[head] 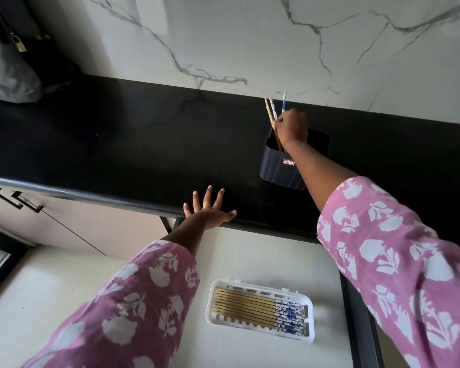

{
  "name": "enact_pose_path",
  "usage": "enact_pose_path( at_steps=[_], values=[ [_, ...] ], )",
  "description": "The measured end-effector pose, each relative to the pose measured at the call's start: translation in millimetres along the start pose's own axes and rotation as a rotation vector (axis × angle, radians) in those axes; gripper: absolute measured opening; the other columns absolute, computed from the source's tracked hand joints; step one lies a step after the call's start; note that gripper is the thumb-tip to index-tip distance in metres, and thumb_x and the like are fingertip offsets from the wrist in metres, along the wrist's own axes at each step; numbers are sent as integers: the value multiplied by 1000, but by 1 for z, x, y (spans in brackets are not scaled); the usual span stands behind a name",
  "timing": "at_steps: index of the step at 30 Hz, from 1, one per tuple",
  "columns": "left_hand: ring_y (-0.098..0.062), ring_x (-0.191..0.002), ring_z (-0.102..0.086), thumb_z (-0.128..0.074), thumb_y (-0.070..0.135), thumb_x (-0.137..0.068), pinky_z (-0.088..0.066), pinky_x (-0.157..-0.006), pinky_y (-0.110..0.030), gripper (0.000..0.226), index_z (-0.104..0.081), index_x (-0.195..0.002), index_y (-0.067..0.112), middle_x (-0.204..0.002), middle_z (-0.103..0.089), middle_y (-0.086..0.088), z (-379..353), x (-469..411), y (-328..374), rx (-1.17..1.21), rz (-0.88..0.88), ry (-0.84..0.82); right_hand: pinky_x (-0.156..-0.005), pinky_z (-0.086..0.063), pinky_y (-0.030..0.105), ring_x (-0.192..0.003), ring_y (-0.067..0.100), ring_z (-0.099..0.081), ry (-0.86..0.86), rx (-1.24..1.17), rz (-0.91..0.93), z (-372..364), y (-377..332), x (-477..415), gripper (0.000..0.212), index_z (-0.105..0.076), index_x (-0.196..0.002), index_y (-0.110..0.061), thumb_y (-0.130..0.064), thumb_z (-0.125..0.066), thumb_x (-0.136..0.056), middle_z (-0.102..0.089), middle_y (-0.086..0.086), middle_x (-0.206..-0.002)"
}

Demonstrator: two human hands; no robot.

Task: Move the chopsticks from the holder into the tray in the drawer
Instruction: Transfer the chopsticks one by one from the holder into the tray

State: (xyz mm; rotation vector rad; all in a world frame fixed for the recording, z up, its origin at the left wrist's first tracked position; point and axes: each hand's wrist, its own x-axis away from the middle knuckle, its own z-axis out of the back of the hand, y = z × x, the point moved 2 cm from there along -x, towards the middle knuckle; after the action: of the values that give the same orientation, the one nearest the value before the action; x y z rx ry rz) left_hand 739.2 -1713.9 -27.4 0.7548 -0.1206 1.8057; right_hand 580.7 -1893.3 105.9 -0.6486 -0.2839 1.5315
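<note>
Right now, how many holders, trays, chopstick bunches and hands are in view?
Holder: 1
Tray: 1
Chopstick bunches: 2, the held bunch and the tray bunch
Hands: 2, the left hand and the right hand
Total: 6

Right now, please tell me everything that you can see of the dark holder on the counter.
The holder is a dark, boxy cup with rounded corners, ribbed walls, apparently plastic, and a small red and white label near its rim. It stands upright, open at the top, on the black counter. A few chopsticks lean inside; the right hand grips them above its opening.
</note>
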Motion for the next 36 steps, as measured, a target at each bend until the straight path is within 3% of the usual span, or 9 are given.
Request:
enact_pose_path(
  at_steps=[5,9,14,17,20,23,27,31,36],
  values=[
    [-27,-141,28,-34,68,-88,11,-112,-54,76,9,-146,45,-155,24,12,-1,0,0,13,-6,15,-68,-47,30,-90,27,-64,85,-154,-3,24,3,-1,24,-70,-95,4,-18,-62,-88,-71,22,-96],
    [-26,-140,29,-36,69,-87,13,-111,-53,77,9,-145,46,-155,24,13,-6,-2,-2,39,-15,66,-56,-25,17,-81,27,-64,275,-225,15,57,6,6,23,-73,-91,0,-21,-62,-88,-74,17,-91],
    [-26,-141,28,-31,70,-87,15,-110,-53,76,9,-146,45,-155,23,12,-13,-1,-4,27,-31,127,-72,-53,34,-76,28,-68,491,-448,-20,102,12,23,22,-73,-86,-1,-21,-64,-86,-74,18,-81],
    [-27,-142,26,-28,66,-90,13,-111,-54,73,10,-147,40,-156,23,9,-15,3,1,20,-14,147,-75,-57,42,-72,26,-70,576,-633,-66,123,19,38,21,-74,-87,-2,-21,-66,-84,-73,14,-77],
    [-28,-144,20,-32,54,-94,9,-112,-56,68,3,-149,37,-157,18,6,-11,9,16,77,67,127,-69,-59,28,-66,13,-69,629,-782,-114,136,27,54,20,-74,-91,-4,-22,-66,-85,-70,5,-74],
    [-27,-146,3,-34,40,-95,4,-111,-58,56,-23,-148,26,-160,-3,-1,4,14,42,174,99,133,-61,-55,15,-55,0,-64,676,-980,-181,138,35,70,19,-72,-95,1,-15,-66,-85,-69,2,-71],
    [-26,-134,-37,-32,38,-99,-2,-111,-60,40,-49,-132,23,-141,-48,-5,24,31,79,393,-170,297,-64,-58,22,-55,5,-62,702,-1320,-422,130,40,99,18,-69,-91,6,-11,-68,-85,-63,2,-64],
    [-25,-132,-43,-30,43,-100,9,-112,-55,45,-43,-139,25,-135,-56,-5,33,55,99,571,-377,451,-66,-59,23,-60,11,-60,604,-1616,-707,115,40,134,23,-58,-66,-4,-10,-70,-84,-60,6,-67],
    [-20,-128,-43,-30,40,-101,1,-115,-46,41,-45,-135,23,-130,-59,-4,44,88,115,726,-686,616,-76,-58,24,-60,13,-59,370,-1731,-1046,90,47,170,23,-55,-67,-5,-10,-72,-81,-59,5,-67]
  ],
)
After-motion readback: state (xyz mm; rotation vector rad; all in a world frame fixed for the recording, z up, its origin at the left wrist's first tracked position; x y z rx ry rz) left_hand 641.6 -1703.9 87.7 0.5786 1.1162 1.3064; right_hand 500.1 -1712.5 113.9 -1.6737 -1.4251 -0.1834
